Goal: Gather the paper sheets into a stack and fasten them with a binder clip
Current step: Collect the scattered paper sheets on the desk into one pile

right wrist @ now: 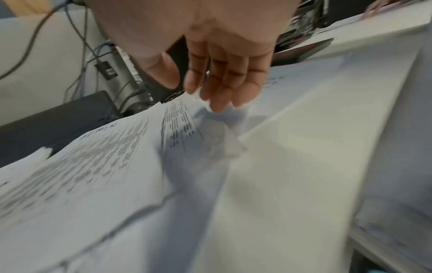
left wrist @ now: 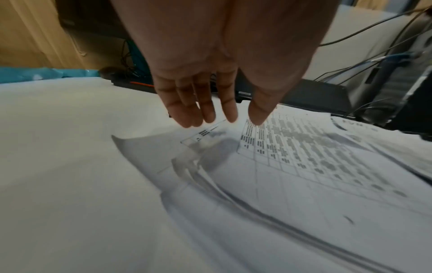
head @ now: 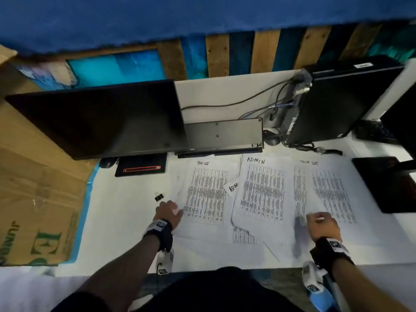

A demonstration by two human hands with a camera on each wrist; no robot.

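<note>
Printed paper sheets (head: 261,194) lie spread and partly overlapping across the white worktop (head: 126,221), in front of a dark monitor (head: 96,118) and a computer case (head: 337,102). The left hand (head: 168,210), fingers (left wrist: 208,110) straight and empty, hovers at the left edge of the leftmost sheet (head: 204,194). A black binder clip (head: 159,196) rests on the worktop just beside that hand, apart from the sheets. The right hand (head: 322,226), fingers (right wrist: 222,88) relaxed and holding nothing, is poised over the rightmost sheet (head: 331,192).

Dark monitor (head: 99,118) beside computer tower (head: 337,102), cardboard box (head: 33,188) left.
</note>
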